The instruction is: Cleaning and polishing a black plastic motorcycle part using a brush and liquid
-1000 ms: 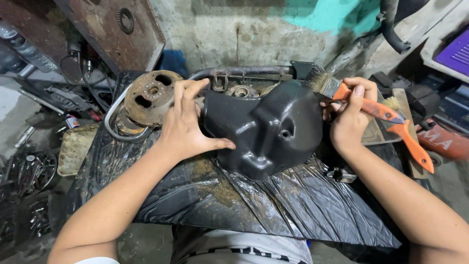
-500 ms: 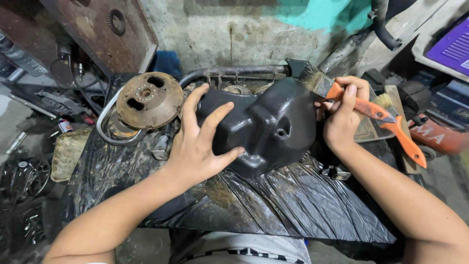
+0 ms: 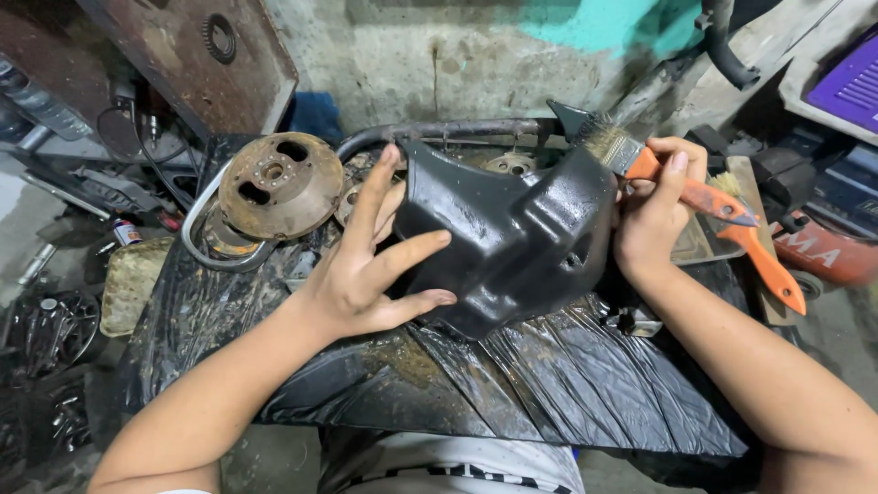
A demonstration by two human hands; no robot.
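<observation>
A glossy black moulded engine cover [image 3: 512, 242] is propped up on a surface wrapped in black plastic sheet [image 3: 549, 384]. My left hand [image 3: 366, 265] presses flat against its left side with the fingers spread. My right hand [image 3: 654, 215] grips an orange-handled paintbrush [image 3: 681, 187] and also rests against the cover's right edge. The brush's bristles point up-left at the cover's top right corner.
A rusty round flywheel-like disc [image 3: 279, 183] lies left of the cover, with a curved metal tube [image 3: 439, 133] behind. Tools and metal parts crowd the left side [image 3: 55, 329]. A concrete wall stands at the back. A purple crate [image 3: 851, 82] sits at the far right.
The cover has been tilted up and turned, its top now higher. My left hand shifted along its left side and my right hand with the brush rose to the top right corner.
</observation>
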